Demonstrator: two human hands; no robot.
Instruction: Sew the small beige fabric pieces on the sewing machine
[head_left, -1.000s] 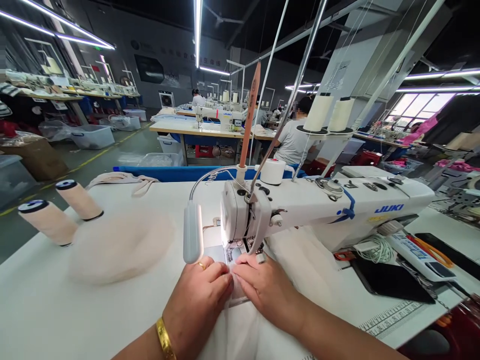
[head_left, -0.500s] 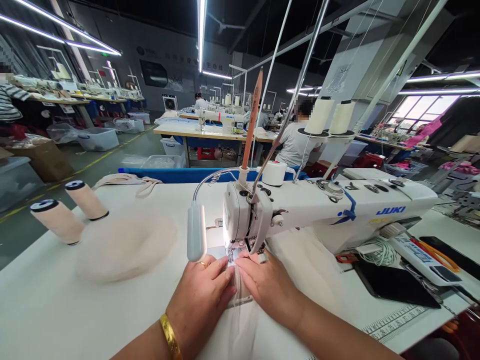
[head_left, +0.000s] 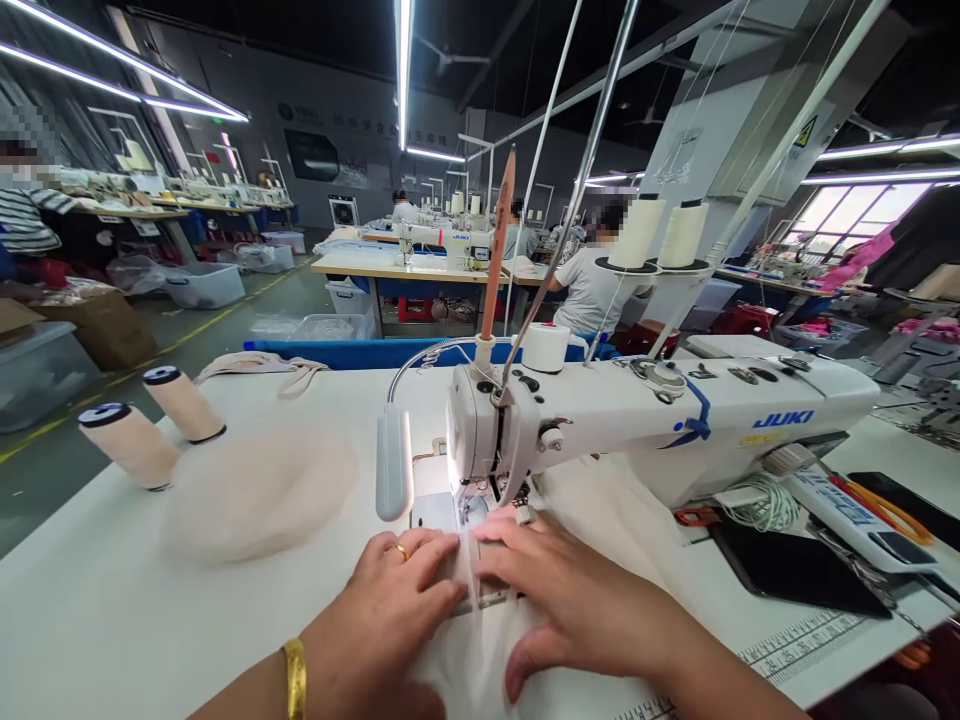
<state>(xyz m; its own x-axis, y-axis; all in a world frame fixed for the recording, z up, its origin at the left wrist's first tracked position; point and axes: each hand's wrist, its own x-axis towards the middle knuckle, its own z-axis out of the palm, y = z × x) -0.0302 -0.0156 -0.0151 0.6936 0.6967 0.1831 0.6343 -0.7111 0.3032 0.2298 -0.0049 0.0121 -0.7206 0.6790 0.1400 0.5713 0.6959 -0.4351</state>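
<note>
A white JUKI sewing machine [head_left: 660,415] stands on the white table [head_left: 90,600]. Sheer cream fabric [head_left: 469,585] runs from under its needle foot [head_left: 480,505] toward me. My left hand [head_left: 390,610], with a ring and a gold bangle, lies flat on the fabric left of the seam, fingers stretched forward. My right hand [head_left: 570,595] presses flat on the fabric right of the seam, thumb spread downward. Both sets of fingertips sit just in front of the needle foot, a narrow fabric strip between them.
A pile of cream fabric [head_left: 259,490] and two lying thread cones [head_left: 150,425] sit on the left. A gooseneck lamp [head_left: 394,475] hangs beside the needle. A black tablet [head_left: 795,570], remote [head_left: 844,510] and orange scissors [head_left: 889,505] lie right. A seated co-worker [head_left: 592,280] is behind.
Both hands have slid back toward me along the fabric and flattened out; the fingers, earlier curled and pinched at the needle foot, now lie stretched. The view shifted slightly.
</note>
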